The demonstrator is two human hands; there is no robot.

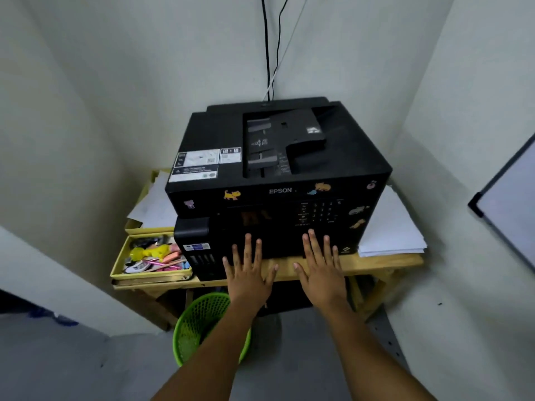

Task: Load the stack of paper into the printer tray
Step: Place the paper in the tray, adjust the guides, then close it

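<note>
1. Head view. Black Epson printer (278, 169) sits on a wooden table (385, 263) in a room corner; animal stickers along its front edge, white label stickers on the top left.
2. Left hand (246, 273): fingers straight and spread, palm down, fingertips over the lower front of the printer. Holds nothing. Contact with the printer face cannot be confirmed from this angle.
3. Right hand (321, 270): same posture, fingers straight and spread, fingertips over the lower front panel just below the keypad. Holds nothing.
4. The two hands are side by side with a gap between them, both at the table's front edge.
5. Stack of white paper (390, 227) lies flat on the table just beside the printer's right side, apart from both hands.
6. Printer tray: no open tray visible on the front; the hands cover the lower front.
7. Left of the printer: yellow box (121, 273) holding mixed colourful small items; loose white sheets (156, 204) behind it.
8. Green mesh basket (199, 322) on the floor under the table front, partly hidden by the left forearm.
9. Black and white cables (267, 53) run up the wall behind the printer.
10. Framed white board (512, 204) at the right edge of view.
</note>
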